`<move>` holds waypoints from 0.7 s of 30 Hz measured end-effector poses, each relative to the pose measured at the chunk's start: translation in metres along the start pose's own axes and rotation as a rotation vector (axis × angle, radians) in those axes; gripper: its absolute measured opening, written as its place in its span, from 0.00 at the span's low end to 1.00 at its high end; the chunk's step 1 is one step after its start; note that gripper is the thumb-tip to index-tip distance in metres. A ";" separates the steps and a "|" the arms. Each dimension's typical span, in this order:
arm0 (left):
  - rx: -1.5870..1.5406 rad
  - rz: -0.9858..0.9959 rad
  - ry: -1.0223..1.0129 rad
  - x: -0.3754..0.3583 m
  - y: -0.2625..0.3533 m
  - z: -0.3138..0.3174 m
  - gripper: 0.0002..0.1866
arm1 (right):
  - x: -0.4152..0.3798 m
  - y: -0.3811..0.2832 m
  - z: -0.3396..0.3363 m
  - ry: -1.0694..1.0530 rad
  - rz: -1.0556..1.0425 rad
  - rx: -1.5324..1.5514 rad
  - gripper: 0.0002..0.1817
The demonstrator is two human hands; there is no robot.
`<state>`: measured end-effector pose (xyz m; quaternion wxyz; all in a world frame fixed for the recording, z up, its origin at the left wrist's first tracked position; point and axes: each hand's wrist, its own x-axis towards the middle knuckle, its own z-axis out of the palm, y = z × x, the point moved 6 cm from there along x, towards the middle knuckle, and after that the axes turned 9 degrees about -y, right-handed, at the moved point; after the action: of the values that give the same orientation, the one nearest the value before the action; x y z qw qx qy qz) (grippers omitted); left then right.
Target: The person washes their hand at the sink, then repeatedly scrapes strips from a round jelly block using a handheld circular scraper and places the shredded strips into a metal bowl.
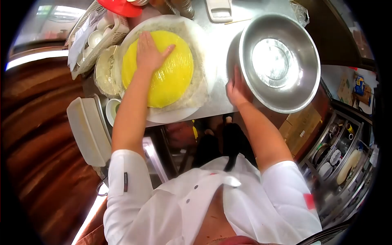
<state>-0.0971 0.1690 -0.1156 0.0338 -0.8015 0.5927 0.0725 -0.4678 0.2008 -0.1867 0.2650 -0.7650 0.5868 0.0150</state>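
My left hand (150, 54) lies flat, thumb spread, on a shiny yellow round sheet (173, 77) that looks covered in clear film. Under the yellow round is crinkled translucent film (200, 79), on a large white round board (175, 116). My right hand (238, 89) is at the near left side of a wide stainless steel bowl (300, 77), fingers stretched out along its outer wall. The bowl's rim hides part of that hand. Nothing shows inside the bowl except bright reflections.
A metal table (220, 49) carries these things. At the left are a plastic basket (116, 30) with white cups and a film-covered round dish (107, 71). Lower left is a pale plastic tub (87, 130). A white tray (219, 14) lies behind. Shelves (339, 151) hold kitchenware at right.
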 end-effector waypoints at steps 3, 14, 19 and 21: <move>-0.131 0.099 0.055 0.044 -0.010 -0.008 0.50 | 0.001 0.001 0.003 0.000 -0.011 -0.058 0.41; -0.796 0.502 -0.144 -0.030 0.056 -0.008 0.14 | 0.004 0.004 0.007 -0.020 -0.010 0.011 0.43; -1.045 0.461 -0.441 -0.101 0.076 -0.002 0.14 | 0.001 0.002 0.007 0.037 0.019 -0.115 0.42; -1.161 0.397 -0.556 -0.131 0.071 0.008 0.16 | 0.000 -0.002 0.002 0.090 -0.004 -0.123 0.40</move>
<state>-0.2027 0.2730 -0.1008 -0.2652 -0.5172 0.5629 0.5877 -0.4657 0.2019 -0.1877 0.1909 -0.7810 0.5944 0.0161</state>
